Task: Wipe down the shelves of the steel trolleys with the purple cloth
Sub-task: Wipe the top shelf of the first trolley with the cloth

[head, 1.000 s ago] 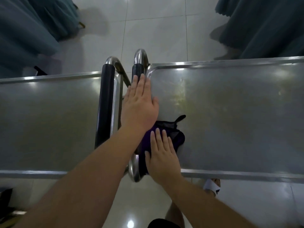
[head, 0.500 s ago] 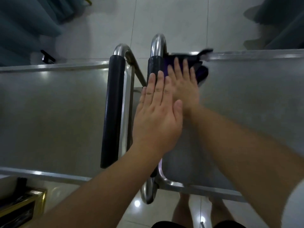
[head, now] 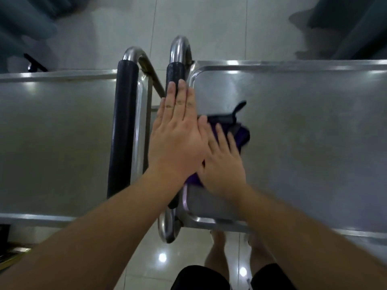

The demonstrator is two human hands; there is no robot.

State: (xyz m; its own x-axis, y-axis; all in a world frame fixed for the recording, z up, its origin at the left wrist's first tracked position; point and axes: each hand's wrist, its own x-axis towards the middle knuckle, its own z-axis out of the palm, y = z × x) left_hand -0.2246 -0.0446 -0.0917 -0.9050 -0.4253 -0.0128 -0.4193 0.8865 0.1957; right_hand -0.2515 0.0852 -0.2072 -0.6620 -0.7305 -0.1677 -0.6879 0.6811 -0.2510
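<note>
Two steel trolleys stand side by side below me, handles nearly touching; the right trolley's top shelf point(head: 293, 126) is the one under work. My right hand point(head: 224, 162) lies flat on the purple cloth point(head: 240, 135), fingers point(head: 222, 139) straight and spread, pressing down, not gripping: judged, an open palm spreads pressure over more cloth per stroke. Cloth sits at the shelf's left end, just inside the raised rim, a dark tag or strap poking out at its far edge. Right hand and cloth are motion-blurred. My left hand point(head: 178, 132) is also flat, fingers together and relaxed, resting over the black-sleeved handle point(head: 175, 76) of the same trolley and holding nothing; judged, it braces the trolley against rolling under the wipe. Left trolley's shelf point(head: 52, 132) sits untouched by either hand. Most of the right shelf lies beyond the cloth.
</note>
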